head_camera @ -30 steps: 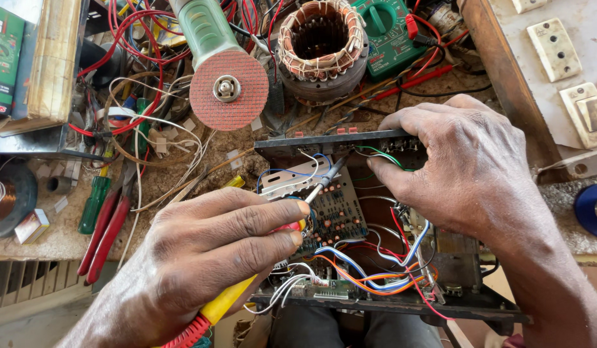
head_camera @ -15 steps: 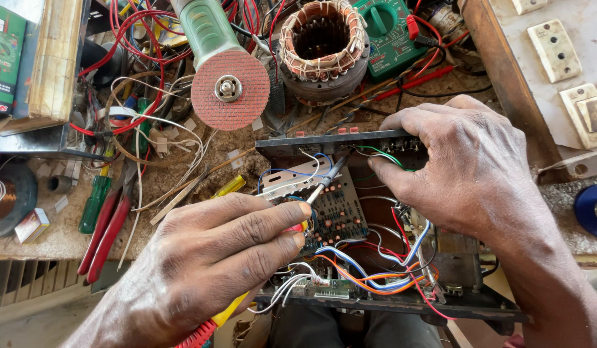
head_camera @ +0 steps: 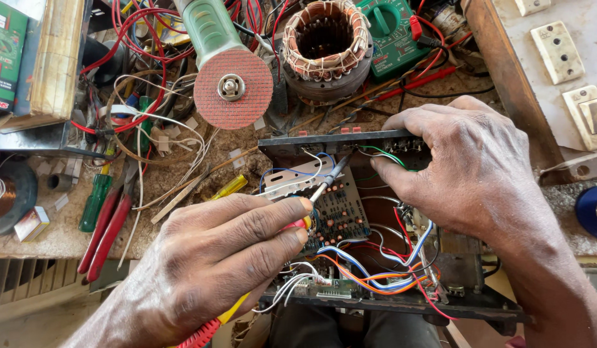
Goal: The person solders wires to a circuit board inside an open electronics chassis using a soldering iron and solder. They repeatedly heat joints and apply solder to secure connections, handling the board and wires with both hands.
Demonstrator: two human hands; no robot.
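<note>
My left hand (head_camera: pixel 214 264) grips a soldering iron (head_camera: pixel 327 182) with a yellow and red handle; its metal tip points up and right, close to a white bracket inside an open electronic chassis (head_camera: pixel 388 296). A dark circuit board (head_camera: pixel 340 212) lies just under the tip. My right hand (head_camera: pixel 466 167) rests on the chassis's top right edge, its fingers curled over the black rear panel (head_camera: pixel 330 138) beside green and white wires. Coloured wire bundles (head_camera: pixel 369 270) run across the lower part of the chassis.
A green angle grinder with a red disc (head_camera: pixel 231 87) lies above the chassis. Beside it sits a copper-wound motor stator (head_camera: pixel 325 42) and a green multimeter (head_camera: pixel 392 29). Red-handled pliers (head_camera: pixel 108 229) and a green screwdriver (head_camera: pixel 95 200) lie left. White wall sockets (head_camera: pixel 559 51) sit on the right.
My left hand has shifted slightly, keeping the iron's tip near the white bracket. My right hand stays on the chassis edge.
</note>
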